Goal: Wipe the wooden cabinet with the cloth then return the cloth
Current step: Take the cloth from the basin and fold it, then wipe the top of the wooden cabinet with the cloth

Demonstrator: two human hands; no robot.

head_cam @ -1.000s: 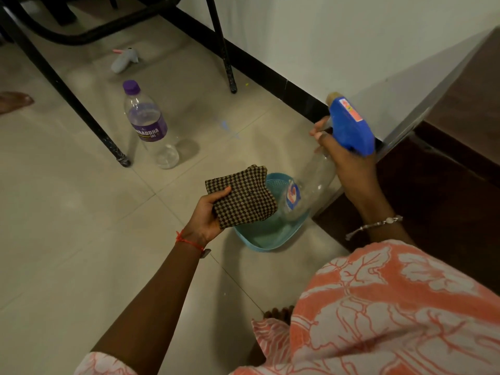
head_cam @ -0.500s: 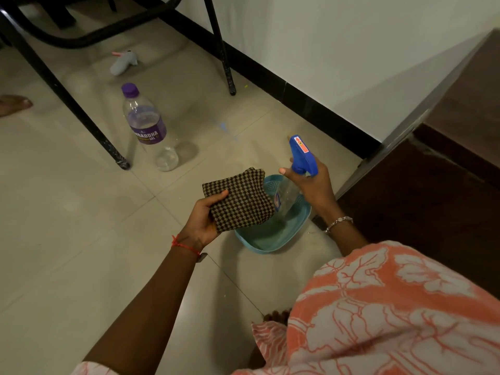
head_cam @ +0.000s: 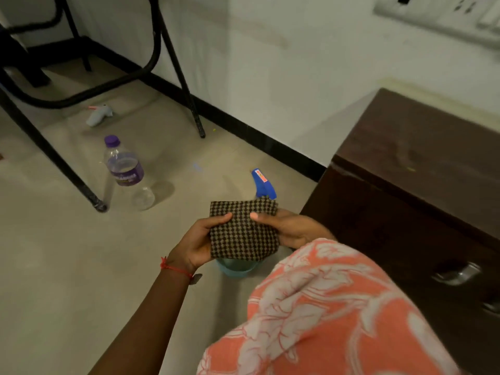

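From the head view we see both hands gripping the folded checked cloth [head_cam: 243, 231], left hand [head_cam: 198, 243] and right hand [head_cam: 290, 228] pinching opposite edges, above the teal basin [head_cam: 234, 267], beside the wooden cabinet [head_cam: 414, 190].

The cloth [head_cam: 244, 231] hides most of the teal basin [head_cam: 236, 268].

The floor [head_cam: 54, 266] to the left of the hands lay bare and open. Farther left, a plastic bottle [head_cam: 123, 169] and black metal legs [head_cam: 51, 155] stood in the way. Just ahead of the cloth [head_cam: 243, 231], a blue spray head [head_cam: 263, 185] rose from the basin [head_cam: 235, 267] below. The dark wooden cabinet [head_cam: 405, 185] walled off the right; its top was clear of things.
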